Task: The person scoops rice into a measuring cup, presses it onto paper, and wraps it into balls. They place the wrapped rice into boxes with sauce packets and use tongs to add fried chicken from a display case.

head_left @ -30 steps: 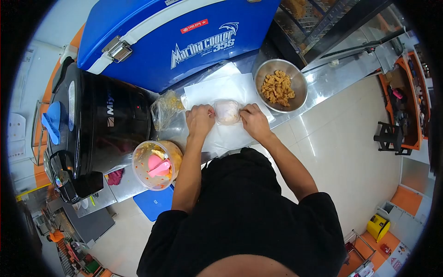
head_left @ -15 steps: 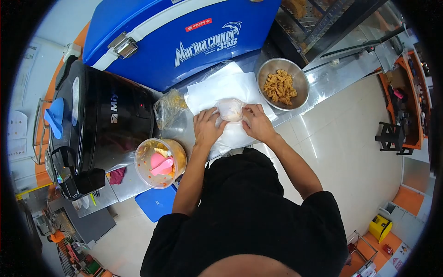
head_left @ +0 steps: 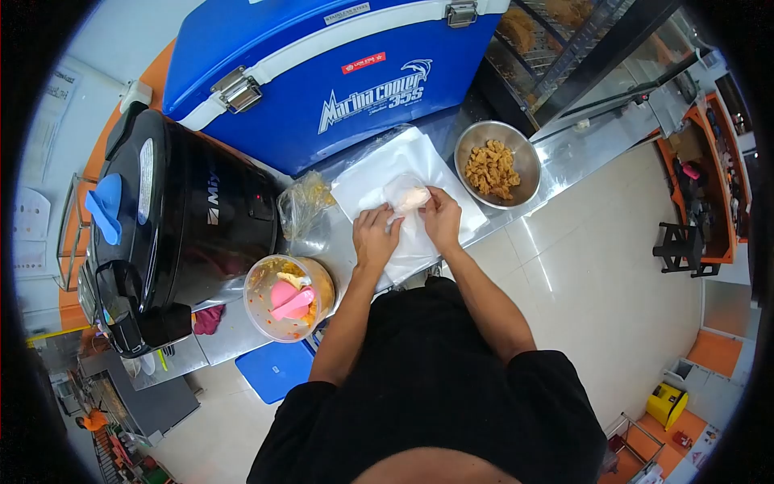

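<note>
A rounded pale bundle in thin, translucent white wrap lies over a stack of white sheets on the metal counter. My right hand pinches the bundle's right side between thumb and fingers. On its lower left, my left hand has curled fingers with the thumb and fingertips at the wrap. What the wrap holds cannot be made out clearly. To the right of the sheets stands a metal bowl of fried brown pieces.
A blue cooler stands behind the sheets. To the left are a black rice cooker, a crumpled clear plastic bag and a clear tub with a pink scoop. A glass display case borders the bowl.
The bundle has been turned and looks smaller and more gathered. My left hand has dropped to its lower left, while my right hand grips its right side. The camera view has shifted slightly.
</note>
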A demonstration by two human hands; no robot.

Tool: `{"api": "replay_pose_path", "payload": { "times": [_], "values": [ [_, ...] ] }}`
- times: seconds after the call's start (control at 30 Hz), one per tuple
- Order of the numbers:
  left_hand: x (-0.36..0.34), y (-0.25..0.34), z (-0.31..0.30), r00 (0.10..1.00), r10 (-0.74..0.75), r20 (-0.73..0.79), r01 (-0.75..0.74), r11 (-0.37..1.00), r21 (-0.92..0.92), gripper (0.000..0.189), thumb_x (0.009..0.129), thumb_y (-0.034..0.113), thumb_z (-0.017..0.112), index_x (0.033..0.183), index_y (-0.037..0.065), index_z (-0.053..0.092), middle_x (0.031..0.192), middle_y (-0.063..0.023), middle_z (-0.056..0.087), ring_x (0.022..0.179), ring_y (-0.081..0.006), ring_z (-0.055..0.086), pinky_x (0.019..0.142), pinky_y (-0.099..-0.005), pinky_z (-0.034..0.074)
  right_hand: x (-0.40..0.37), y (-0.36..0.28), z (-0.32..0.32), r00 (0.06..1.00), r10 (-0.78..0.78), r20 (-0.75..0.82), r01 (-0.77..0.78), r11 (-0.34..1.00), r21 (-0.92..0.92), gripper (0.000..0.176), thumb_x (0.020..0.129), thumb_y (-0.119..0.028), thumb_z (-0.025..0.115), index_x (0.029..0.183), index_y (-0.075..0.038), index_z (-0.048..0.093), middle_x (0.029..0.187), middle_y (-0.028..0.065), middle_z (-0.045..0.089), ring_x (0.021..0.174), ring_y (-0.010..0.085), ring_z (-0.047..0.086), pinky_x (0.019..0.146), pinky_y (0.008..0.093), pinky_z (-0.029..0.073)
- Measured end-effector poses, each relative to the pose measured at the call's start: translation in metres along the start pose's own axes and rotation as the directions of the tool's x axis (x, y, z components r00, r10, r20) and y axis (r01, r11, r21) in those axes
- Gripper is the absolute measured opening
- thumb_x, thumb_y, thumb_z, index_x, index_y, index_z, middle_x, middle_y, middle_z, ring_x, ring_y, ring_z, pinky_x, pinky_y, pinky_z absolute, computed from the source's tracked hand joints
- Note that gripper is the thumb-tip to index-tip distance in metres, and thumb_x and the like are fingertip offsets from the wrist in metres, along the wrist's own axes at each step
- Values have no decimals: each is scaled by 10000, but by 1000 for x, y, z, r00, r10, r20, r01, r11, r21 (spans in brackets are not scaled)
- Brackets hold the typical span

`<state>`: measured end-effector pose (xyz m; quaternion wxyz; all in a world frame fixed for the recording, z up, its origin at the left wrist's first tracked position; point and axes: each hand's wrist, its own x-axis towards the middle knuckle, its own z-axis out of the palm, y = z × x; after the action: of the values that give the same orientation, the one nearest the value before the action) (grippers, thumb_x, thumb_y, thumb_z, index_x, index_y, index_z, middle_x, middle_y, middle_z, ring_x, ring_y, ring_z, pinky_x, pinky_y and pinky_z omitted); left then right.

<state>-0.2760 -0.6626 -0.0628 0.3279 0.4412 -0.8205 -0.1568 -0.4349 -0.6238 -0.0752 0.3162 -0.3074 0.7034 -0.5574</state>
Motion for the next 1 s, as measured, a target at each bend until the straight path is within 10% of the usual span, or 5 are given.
{"api": "replay_pose_path", "payload": {
  "times": [0.23,0.43,0.67,0.83,1.0],
  "values": [
    [-7,-5,2,999,19,-28,-20,1000,-9,136,808,128,773,907,43,736,1119,-96,745,1016,-282,660,868,-407,491,12,-13,-10,926,252,280,-326,908,262,245,984,17,539,1192,96,642,1067,122,727,942,173,707,830,305,598],
    [-4,10,-10,997,62,-43,-61,998,17,126,808,111,741,910,39,739,1107,-89,741,1019,-259,655,921,-425,433,-1,-60,-2,970,-204,130,235,925,-299,247,970,8,547,1168,14,695,894,130,742,803,170,712,741,305,560],
    [11,31,-33,976,34,-217,-19,997,72,112,809,65,701,907,26,738,1084,-97,743,1028,-236,673,923,-414,409,-9,-85,15,936,-345,71,352,917,-187,234,990,-9,551,1184,23,677,894,138,738,827,192,720,765,316,565],
    [3,14,-26,960,154,-234,-113,977,182,147,819,58,699,949,9,744,1116,-109,740,1059,-219,672,917,-414,418,-4,-68,10,928,235,288,-358,773,523,248,992,-51,532,1192,61,628,1115,147,699,989,250,707,886,349,581],
    [-13,11,-21,963,223,-149,-188,957,219,162,819,32,707,975,10,745,1142,-120,732,1075,-217,679,912,-402,422,-3,-92,4,833,396,385,-550,660,511,322,983,-158,611,1191,86,575,1139,173,670,1024,256,689,944,368,563]
  ]
}}
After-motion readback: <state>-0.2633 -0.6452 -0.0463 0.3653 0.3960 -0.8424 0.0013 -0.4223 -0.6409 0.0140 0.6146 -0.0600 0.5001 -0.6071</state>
